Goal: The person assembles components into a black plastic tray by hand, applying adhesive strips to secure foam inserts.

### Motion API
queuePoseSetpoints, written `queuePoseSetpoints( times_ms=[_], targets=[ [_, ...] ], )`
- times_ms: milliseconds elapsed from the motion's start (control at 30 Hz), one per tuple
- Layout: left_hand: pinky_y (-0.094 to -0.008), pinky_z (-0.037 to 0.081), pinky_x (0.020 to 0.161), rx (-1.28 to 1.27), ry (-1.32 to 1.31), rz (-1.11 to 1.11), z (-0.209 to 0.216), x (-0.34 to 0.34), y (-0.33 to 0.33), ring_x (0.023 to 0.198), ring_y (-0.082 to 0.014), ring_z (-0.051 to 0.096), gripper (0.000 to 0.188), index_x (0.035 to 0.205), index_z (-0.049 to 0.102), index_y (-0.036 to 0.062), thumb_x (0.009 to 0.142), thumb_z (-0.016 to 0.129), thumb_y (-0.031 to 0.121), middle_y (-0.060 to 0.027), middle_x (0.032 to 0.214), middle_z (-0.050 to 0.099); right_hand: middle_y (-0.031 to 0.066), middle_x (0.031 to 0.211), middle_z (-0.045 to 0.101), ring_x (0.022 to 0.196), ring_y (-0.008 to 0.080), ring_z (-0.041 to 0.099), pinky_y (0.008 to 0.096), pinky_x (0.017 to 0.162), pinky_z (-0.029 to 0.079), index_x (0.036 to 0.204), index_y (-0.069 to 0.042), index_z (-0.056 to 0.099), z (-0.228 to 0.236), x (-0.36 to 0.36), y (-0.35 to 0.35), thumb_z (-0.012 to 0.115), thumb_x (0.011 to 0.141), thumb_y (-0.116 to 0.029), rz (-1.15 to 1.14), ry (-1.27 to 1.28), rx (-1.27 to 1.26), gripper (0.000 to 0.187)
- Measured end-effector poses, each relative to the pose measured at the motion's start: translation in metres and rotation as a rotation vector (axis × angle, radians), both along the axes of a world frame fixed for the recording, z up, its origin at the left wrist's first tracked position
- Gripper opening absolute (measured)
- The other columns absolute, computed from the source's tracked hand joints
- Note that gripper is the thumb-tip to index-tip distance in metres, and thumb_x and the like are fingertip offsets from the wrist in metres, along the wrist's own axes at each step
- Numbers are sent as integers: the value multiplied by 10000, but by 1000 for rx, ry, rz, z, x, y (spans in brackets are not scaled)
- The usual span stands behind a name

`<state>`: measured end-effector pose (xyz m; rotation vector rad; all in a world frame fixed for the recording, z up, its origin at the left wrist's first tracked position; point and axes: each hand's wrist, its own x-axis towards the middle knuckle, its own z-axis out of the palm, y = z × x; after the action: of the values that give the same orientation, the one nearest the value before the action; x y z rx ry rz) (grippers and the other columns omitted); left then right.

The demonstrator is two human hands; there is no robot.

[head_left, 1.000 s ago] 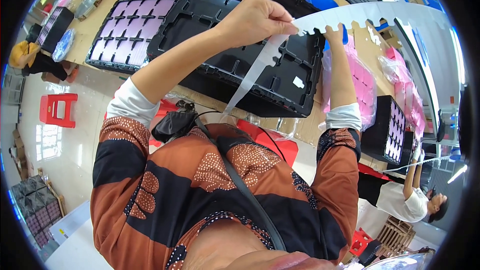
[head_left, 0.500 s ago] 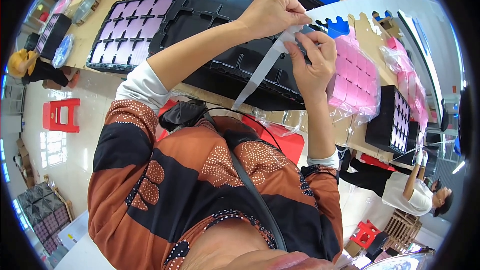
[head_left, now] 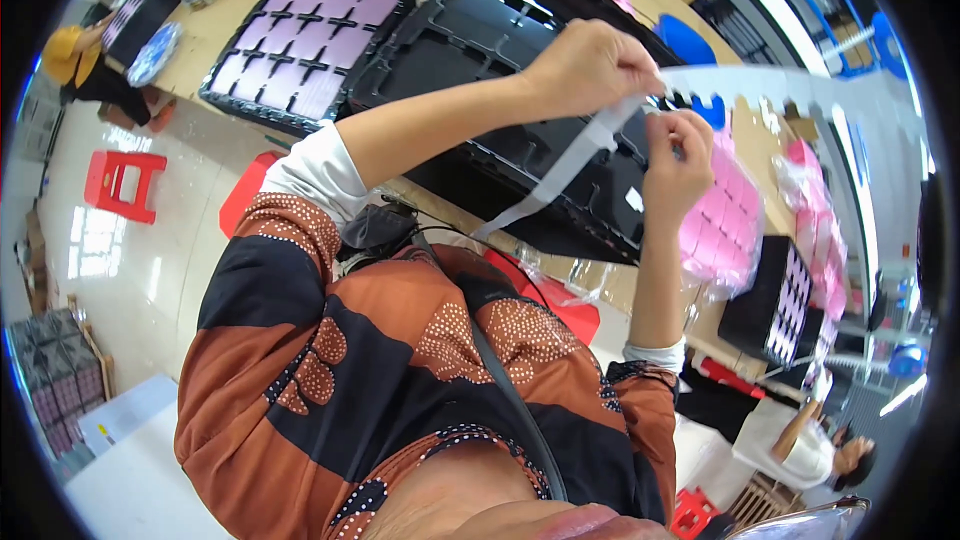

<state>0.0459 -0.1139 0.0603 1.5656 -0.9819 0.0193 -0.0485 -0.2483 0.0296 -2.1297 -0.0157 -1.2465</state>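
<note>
A long white translucent strip (head_left: 565, 175) runs slantwise in front of me, its lower end hanging by the table edge. My left hand (head_left: 592, 65) pinches it between thumb and fingers at the upper end. Just right of there, a wider pale band with a notched edge (head_left: 780, 83) stretches to the far right. My right hand (head_left: 680, 165) is closed beside the pinched spot; what its fingertips hold is too small to make out. Under both hands lies a black moulded tray (head_left: 440, 60) with cross-shaped ridges. A small white piece (head_left: 634, 199) rests on it by my right wrist.
Left of it stands a black tray with pink-lilac pieces (head_left: 310, 45). Wrapped pink blocks (head_left: 720, 230) and a black crate (head_left: 765, 295) stand right. A blue bin (head_left: 685, 40) is behind. Red stools (head_left: 125, 185) are on the floor; a person works far left, another lower right.
The view has turned, and both hands appear farther right and lower. My right fingers have curled in more closely. The small white piece now shows on the tray.
</note>
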Motion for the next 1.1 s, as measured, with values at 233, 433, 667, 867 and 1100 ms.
queuePoseSetpoints(
  times_ms=[233, 433, 667, 867, 1100],
  targets=[
    [-255, 456, 544, -3, -173, -70, 3, -20, 27, 535, -140, 575, 160, 840, 666, 32, 759, 674, 169, -109, 661, 629, 116, 710, 637, 647, 226, 597, 322, 621, 463, 733, -38, 678, -3, 189, 22, 640, 711, -188, 361, 299, -118, 156],
    [-269, 455, 541, 33, -142, -65, 8, -26, 51, 561, -216, 601, 167, 823, 665, 31, 751, 678, 180, -127, 687, 628, 114, 687, 645, 668, 212, 607, 317, 656, 468, 756, -68, 704, -12, 272, 59, 674, 680, -200, 293, 596, -24, 155],
    [-285, 456, 527, 14, -173, -74, 10, -30, 56, 588, -245, 615, 163, 798, 669, 44, 746, 678, 198, -133, 674, 621, 175, 936, 637, 895, 312, 605, 376, 802, 473, 884, -91, 686, -20, 270, 63, 667, 705, -262, 11, 716, -266, 249],
    [-273, 443, 494, 20, -211, 15, 4, -7, 46, 505, -173, 581, 150, 786, 669, 46, 758, 666, 193, -114, 619, 605, 136, 809, 661, 738, 201, 629, 296, 698, 478, 877, -46, 675, -10, 179, 4, 630, 734, -177, 170, 287, 18, 199],
    [-221, 414, 459, 52, -128, -38, 2, -4, 17, 482, -77, 527, 201, 820, 675, 21, 791, 653, 219, -40, 604, 607, 70, 870, 542, 772, 179, 514, 250, 634, 420, 873, -21, 640, 2, -26, 34, 717, 703, -61, -28, -114, -176, 191]
  ],
)
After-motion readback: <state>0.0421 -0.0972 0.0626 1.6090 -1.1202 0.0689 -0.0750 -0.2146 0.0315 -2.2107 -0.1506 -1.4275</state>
